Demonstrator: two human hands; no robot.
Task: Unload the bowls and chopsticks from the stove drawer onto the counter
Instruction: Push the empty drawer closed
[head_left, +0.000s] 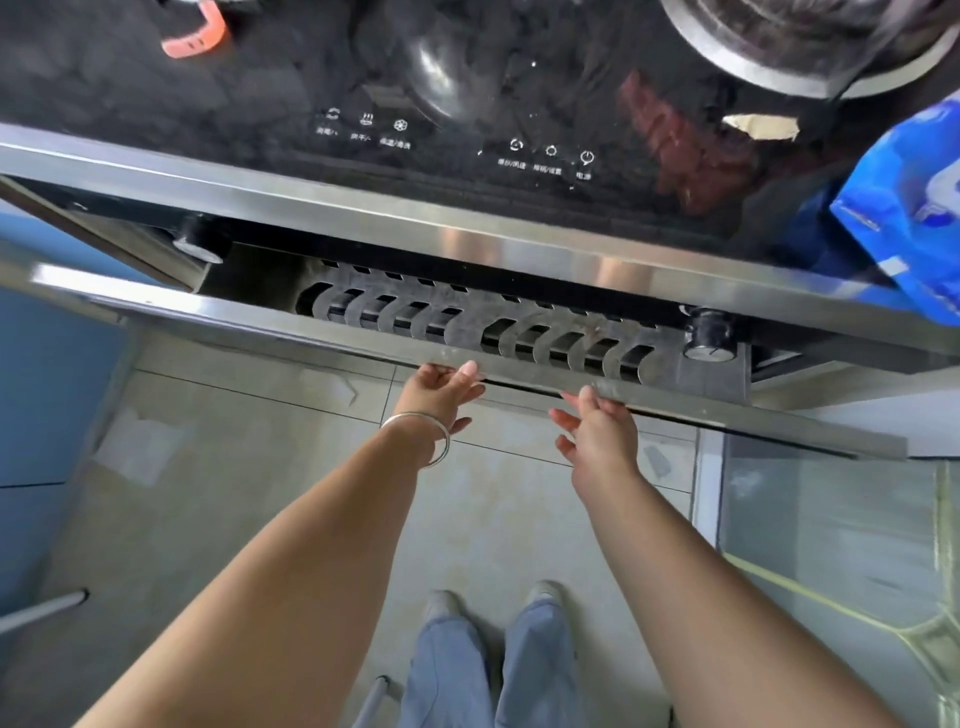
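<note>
Both hands are reaching up to the front edge of the drawer, which is sitting slightly open across the middle of the frame. The left hand, with a silver bangle on the wrist, is touching the drawer's top edge near the centre, fingers loosely spread and not wrapped around anything. The right hand is just to its right, fingers also open, with the fingertips touching the same edge. So both are open, nothing held.

Through the gap, a metal rack with curved slots is showing inside the drawer. No bowls or chopsticks are showing in that narrow opening, so where they're sitting can't be told from here. Two round knobs are sticking out, one at the left and one at the right.

Above, the black stove top is filling the upper part of the frame, with touch icons printed along it. A pot is sitting at the upper right, an orange thing at the upper left, and a blue package is hanging over the right edge. At the bottom, the person's blue trousers are showing over the tiled floor.
</note>
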